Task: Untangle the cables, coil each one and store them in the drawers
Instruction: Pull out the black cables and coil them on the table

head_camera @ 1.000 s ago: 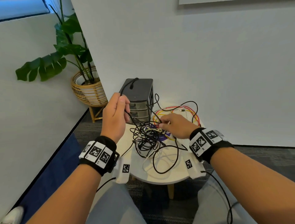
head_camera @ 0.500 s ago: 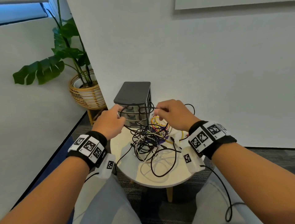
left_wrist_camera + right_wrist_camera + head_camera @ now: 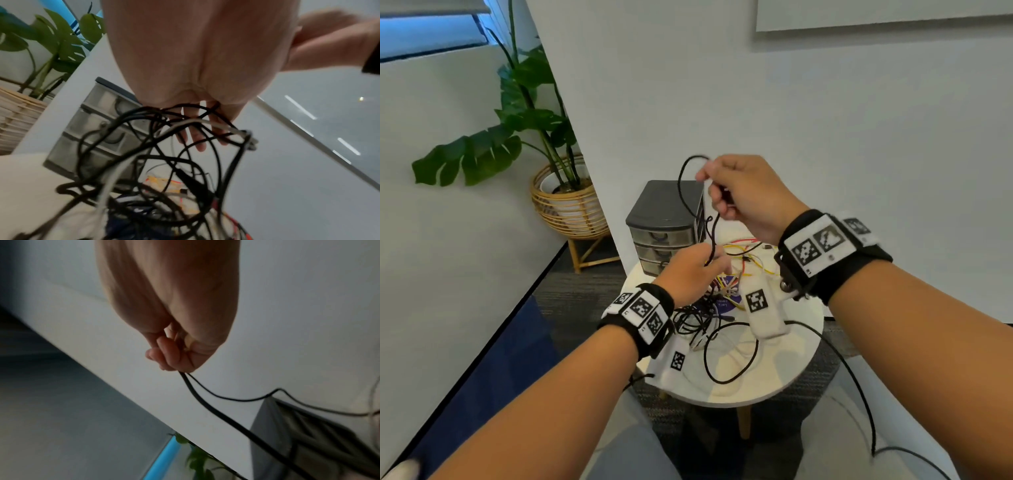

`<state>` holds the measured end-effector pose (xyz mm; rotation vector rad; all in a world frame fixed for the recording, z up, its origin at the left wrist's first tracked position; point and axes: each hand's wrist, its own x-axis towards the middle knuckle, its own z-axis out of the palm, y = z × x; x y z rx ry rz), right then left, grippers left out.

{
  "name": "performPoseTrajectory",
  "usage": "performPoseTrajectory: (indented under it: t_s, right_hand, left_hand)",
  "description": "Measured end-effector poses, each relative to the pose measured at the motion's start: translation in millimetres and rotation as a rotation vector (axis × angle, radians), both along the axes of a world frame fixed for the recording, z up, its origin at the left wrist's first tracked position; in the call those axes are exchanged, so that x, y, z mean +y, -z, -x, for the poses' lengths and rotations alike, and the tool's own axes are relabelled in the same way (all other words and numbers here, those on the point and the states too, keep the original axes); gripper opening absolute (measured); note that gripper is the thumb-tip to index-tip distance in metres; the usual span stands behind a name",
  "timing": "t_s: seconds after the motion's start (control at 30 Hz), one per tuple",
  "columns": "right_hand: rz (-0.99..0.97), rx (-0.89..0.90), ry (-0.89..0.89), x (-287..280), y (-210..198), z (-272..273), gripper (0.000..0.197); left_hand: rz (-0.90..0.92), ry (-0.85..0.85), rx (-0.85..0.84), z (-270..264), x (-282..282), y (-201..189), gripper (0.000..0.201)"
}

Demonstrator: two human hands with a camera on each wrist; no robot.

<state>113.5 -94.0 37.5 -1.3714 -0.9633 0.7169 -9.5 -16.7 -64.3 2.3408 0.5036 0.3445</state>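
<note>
Black cable (image 3: 681,192) looped upright between right hand (image 3: 748,195) and left hand (image 3: 690,270)

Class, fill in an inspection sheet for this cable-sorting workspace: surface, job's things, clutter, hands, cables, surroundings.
Surface: round white table, mostly covered.
Job's things: drawer unit at the table's back, three drawers shut.
Clutter: purple disc under the wires.
Hands: right hand pinches a black cable raised above the unit; left hand holds the same cable lower down, fingers through the tangle.
Cables: black, white, yellow and red, still knotted.
Surroundings: plant in a basket, white walls.
</note>
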Motion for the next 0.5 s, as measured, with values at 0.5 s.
performPoseTrajectory:
  t_s: [0.5]
  right_hand:
    - [0.187,-0.459,0.354,-22.6,-4.3,-62.5,0.033]
  left_hand:
    - [0.042,-0.140,-0.194,22.0,20.5,-11.4,0.038]
